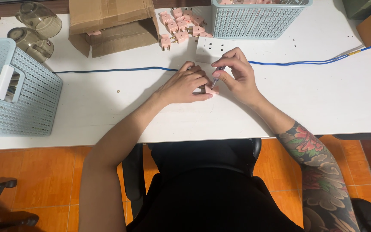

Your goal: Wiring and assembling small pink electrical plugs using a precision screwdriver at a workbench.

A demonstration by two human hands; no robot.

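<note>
Left hand (184,85) fingers curled shut, pinning pink plug (208,90) flat on white table (108,107) to steady it; right hand (236,76) pinches small screwdriver (215,78), tip down on plug; loose plugs (179,26) piled beyond.

The left hand (184,84) hides most of the pink plug (209,90); the upper basket (260,17) is cut off.

two baskets (22,90), two glasses (35,25), one box (112,21)
</note>
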